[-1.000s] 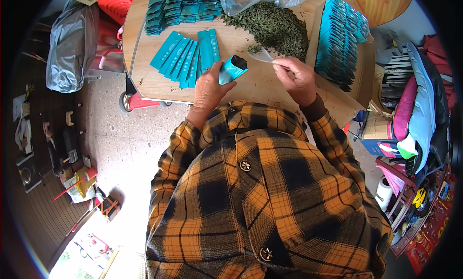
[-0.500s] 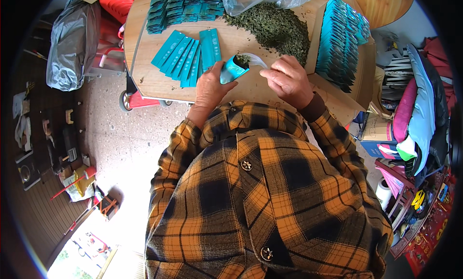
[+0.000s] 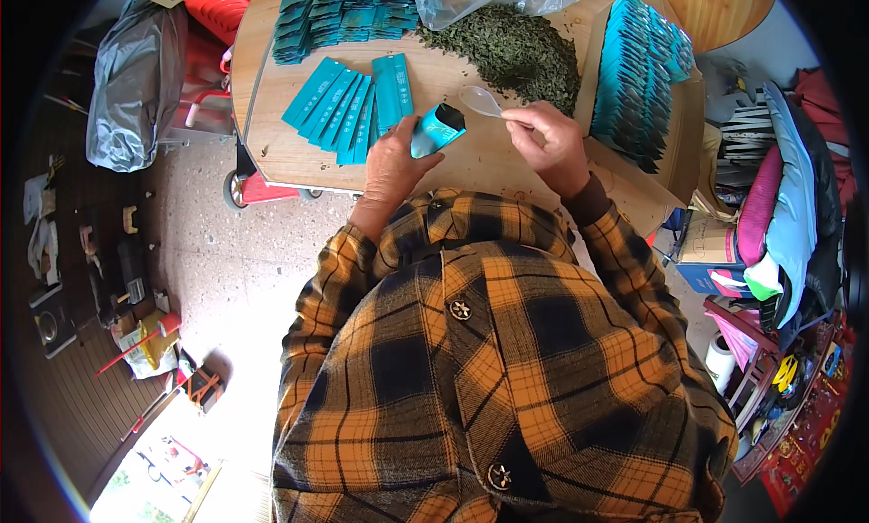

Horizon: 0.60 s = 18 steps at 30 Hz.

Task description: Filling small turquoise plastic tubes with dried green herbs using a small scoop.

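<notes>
My left hand (image 3: 394, 166) is closed around a teal sachet (image 3: 437, 136), its mouth gaping toward the right and dark inside. A clear plastic spoon (image 3: 480, 100) is pinched in my right hand (image 3: 550, 145); its bowl hangs just beyond the sachet's mouth and looks bare. Past the spoon lies a heap of dried green leaves (image 3: 511, 57) on the wooden table (image 3: 312, 166). Fanned out left of my left hand are several flat teal sachets (image 3: 330, 107).
Bundles of teal sachets (image 3: 348, 12) lie at the table's far left. A cardboard box (image 3: 674, 152) packed with upright filled sachets (image 3: 638, 80) stands at the right. A clear plastic bag (image 3: 498, 3) rests at the back of the leaf heap.
The spoon has drawn back from the sachet's mouth, away toward the leaf heap. The leaves that showed at the opening are out of sight. My left hand has barely moved.
</notes>
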{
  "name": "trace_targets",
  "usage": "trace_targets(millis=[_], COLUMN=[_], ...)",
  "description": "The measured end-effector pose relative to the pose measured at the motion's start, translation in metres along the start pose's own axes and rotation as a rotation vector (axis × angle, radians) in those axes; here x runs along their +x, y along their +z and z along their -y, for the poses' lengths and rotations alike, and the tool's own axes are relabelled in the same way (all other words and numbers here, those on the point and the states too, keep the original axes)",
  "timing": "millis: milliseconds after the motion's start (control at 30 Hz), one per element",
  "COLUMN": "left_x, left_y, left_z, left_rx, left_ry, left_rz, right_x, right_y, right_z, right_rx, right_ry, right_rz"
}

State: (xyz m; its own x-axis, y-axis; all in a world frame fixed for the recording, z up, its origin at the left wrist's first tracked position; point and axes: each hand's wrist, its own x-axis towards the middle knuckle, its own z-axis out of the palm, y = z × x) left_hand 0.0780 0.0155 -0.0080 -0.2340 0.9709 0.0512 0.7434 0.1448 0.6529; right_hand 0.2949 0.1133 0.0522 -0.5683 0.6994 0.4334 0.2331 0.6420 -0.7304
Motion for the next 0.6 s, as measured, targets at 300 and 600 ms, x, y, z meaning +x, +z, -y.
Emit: trace_targets(millis=[300, 600], left_x=[0.000, 0.000], left_y=[0.002, 0.001], left_z=[0.002, 0.000], left_rx=[-0.011, 0.000], left_ry=[0.032, 0.030], left_rz=[-0.019, -0.009], right_x=[-0.019, -0.005], right_y=[0.022, 0.030], right_z=[-0.064, -0.092], right_rx=[0.572, 0.273], right_ry=[0.677, 0.491], right_rz=[-0.018, -0.236])
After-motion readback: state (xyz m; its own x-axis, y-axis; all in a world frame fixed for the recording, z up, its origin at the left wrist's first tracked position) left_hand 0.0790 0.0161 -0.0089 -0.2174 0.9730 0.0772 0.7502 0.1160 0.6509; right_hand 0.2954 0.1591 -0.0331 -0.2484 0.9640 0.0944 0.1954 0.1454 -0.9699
